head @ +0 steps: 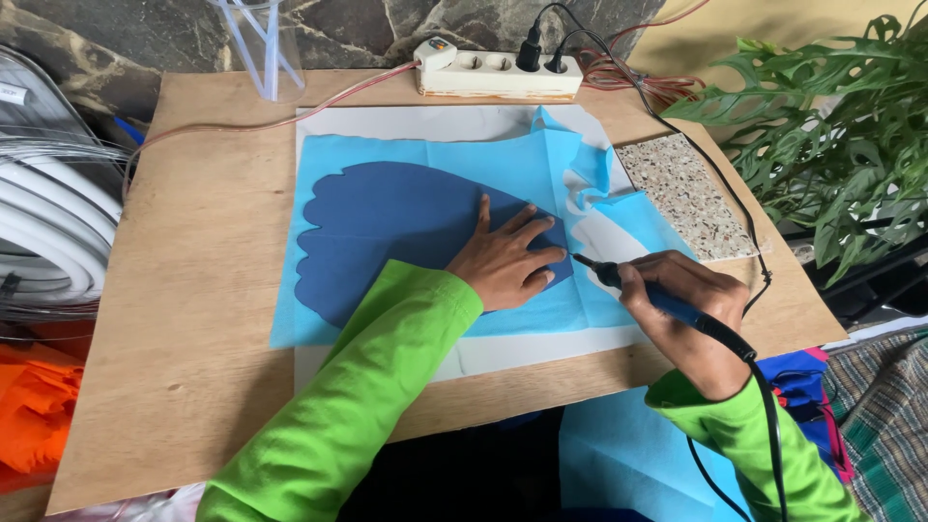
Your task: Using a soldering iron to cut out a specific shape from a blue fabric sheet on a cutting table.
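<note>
A dark blue scalloped fabric shape (387, 227) lies on a light blue fabric sheet (454, 159), over white paper (406, 124) on a wooden board (203, 290). My left hand (507, 261) presses flat on the dark blue shape near its right tip, fingers spread. My right hand (681, 304) grips a blue pen-like heated cutting tool (604, 274), its tip touching the fabric just right of my left fingers. The tool's black cord (768, 406) runs back over my wrist. Both sleeves are bright green.
A white power strip (498, 72) with two black plugs sits at the board's far edge. A speckled stone tile (686, 198) lies at right. Plant leaves (841, 145) stand at right, coiled white tubing (48, 232) at left, orange cloth (34, 406) lower left.
</note>
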